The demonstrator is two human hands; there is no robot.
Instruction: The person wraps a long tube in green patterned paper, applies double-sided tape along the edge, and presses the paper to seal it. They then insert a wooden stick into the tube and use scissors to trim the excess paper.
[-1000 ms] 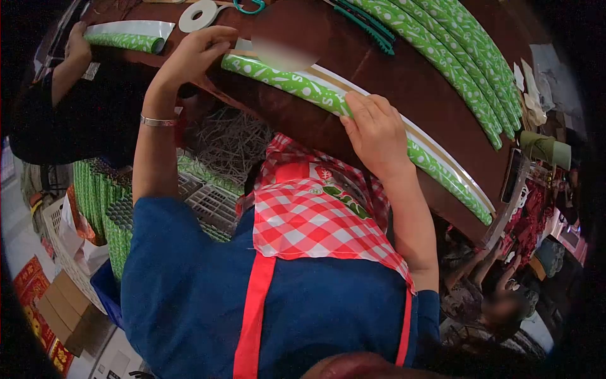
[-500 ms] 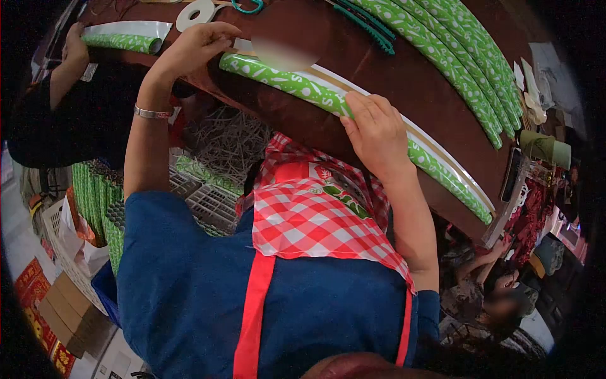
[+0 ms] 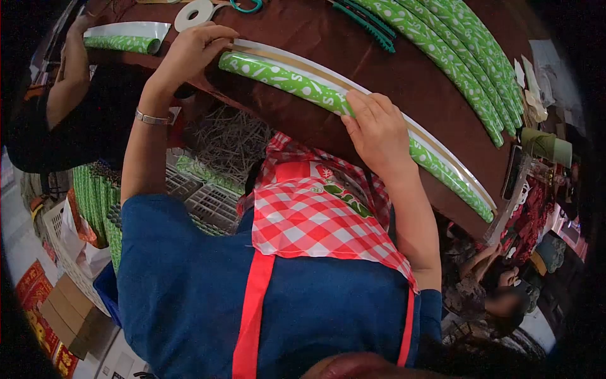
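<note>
In front of me on the table lies a long, partly rolled sheet of green wrapping paper with white print. Its white edge, lined with a tan tape strip, shows along the far side. My left hand pinches the left end of that edge between thumb and fingers; exactly what is between the fingertips is partly hidden. Midway along the roll, my right hand rests over it, fingers across the top and thumb on the near side, holding it against the table.
Several finished green rolls lie at the far right. A white tape roll, teal scissors and a dark green toothed strip are at the back. To the left, another person's hand is beside a smaller green roll.
My hands and the roll are nearly where they were. The blur over the roll's far edge is gone. At the left, the other person's arm has shifted slightly.
</note>
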